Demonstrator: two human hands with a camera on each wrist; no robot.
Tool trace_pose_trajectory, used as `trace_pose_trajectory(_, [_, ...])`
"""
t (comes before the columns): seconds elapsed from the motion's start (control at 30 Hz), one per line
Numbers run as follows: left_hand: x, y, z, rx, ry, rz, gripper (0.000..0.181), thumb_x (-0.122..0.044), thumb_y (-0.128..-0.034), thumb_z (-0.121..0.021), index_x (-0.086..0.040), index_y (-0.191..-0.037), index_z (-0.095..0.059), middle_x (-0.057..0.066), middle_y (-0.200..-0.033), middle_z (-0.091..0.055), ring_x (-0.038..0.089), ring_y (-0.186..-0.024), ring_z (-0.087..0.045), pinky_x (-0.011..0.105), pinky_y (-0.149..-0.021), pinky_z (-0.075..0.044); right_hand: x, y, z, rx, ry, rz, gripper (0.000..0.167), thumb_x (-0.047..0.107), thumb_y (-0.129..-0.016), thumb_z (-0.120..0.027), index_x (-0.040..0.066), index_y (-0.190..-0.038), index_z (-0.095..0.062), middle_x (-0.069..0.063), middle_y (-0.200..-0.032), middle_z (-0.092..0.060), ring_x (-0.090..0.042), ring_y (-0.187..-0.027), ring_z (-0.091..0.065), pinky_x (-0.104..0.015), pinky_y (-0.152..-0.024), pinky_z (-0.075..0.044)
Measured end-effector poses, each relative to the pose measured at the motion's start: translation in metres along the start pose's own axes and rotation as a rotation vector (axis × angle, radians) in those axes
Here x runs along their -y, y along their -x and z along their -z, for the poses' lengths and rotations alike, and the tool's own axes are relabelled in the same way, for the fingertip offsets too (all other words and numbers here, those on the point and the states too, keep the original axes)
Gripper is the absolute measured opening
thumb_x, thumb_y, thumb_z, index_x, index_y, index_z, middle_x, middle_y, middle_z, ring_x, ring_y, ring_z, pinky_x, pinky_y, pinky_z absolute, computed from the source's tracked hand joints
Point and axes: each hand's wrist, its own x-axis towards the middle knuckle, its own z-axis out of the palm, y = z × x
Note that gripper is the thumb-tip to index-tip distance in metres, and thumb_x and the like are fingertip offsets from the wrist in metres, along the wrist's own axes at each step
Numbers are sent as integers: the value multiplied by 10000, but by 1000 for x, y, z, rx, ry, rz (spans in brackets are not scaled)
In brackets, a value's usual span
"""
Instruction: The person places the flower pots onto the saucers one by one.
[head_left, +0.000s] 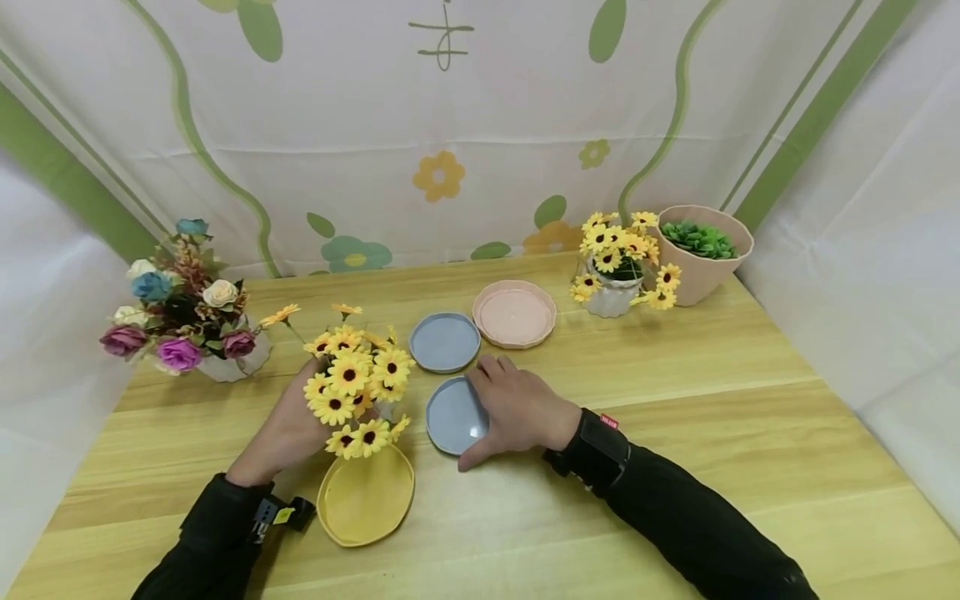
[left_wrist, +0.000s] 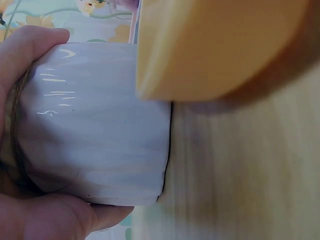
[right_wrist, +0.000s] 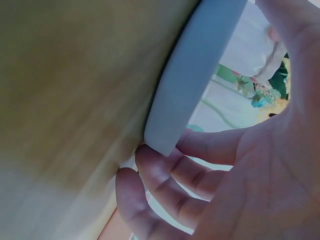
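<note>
My left hand [head_left: 288, 425] grips a white flowerpot [left_wrist: 100, 125] with twine around its rim. Yellow artificial daisies [head_left: 352, 375] fill this pot and hide part of the hand in the head view. A yellow saucer [head_left: 366, 504] lies just in front of the pot, on the near side. My right hand [head_left: 517, 408] spans the near blue-grey saucer [head_left: 450, 421], thumb at its near edge and fingers at its far edge. In the right wrist view, fingertips touch the rim of that saucer [right_wrist: 192, 75], which sits on the table.
Behind lie another blue-grey saucer [head_left: 445, 342] and a pink saucer [head_left: 514, 314]. A pot of mixed roses [head_left: 236, 362] stands at left. At back right are a small white daisy pot [head_left: 611, 298] and a larger pink pot [head_left: 693, 279] with green leaves. All share the wooden table [head_left: 675, 467].
</note>
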Motion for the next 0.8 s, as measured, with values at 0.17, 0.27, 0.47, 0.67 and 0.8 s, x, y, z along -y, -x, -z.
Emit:
trace_pose_trajectory(0.17, [1, -3, -2, 17, 1, -23, 807, -15, -1015, -670, 14, -1655, -178, 306, -1608, -372, -175, -1328, -440, 42, -1079, -406, -1, -10, 0, -21, 5, -2, 1210, 796, -645, -856, 51, -1528, -496, -141, -1494, -505, -297, -1262, -512, -428, -978, -563])
trace_pose_trajectory(0.27, [0, -3, -2, 17, 19, -34, 801, -11, -1016, -667, 20, -1652, -181, 310, -1596, -373, -170, -1328, -450, 47, -1076, -416, 0, -14, 1, -21, 21, -2, 1190, 802, -646, -852, 44, -1501, -521, -131, -1417, -526, -280, -1216, -510, -407, -960, -563])
trace_pose_trajectory(0.47, [0, -6, -3, 37, 63, -35, 773, -14, -1045, -622, 4, -1665, -162, 316, -1623, -326, -167, -1356, -434, 53, -1097, -407, 4, -24, 3, -17, 33, -3, 1171, 801, -650, -851, 42, -1485, -535, -116, -1316, -534, -244, -1130, -507, -375, -920, -563])
trace_pose_trajectory(0.67, [2, -15, -6, 60, 87, -21, 788, -48, -1056, -620, -44, -1681, -141, 308, -1650, -300, -162, -1367, -424, 60, -1100, -412, 9, -32, 4, 5, 51, 2, 1186, 818, -661, -831, 26, -1489, -524, -126, -1313, -524, -250, -1115, -499, -370, -940, -554])
trace_pose_trajectory(0.8, [1, -19, -5, 67, 98, -23, 810, -46, -1057, -617, -39, -1687, -108, 312, -1674, -254, -180, -1377, -393, 54, -1109, -397, 11, -35, 5, 10, 50, 4, 1190, 811, -658, -838, 27, -1496, -522, -136, -1319, -525, -255, -1109, -499, -366, -948, -551])
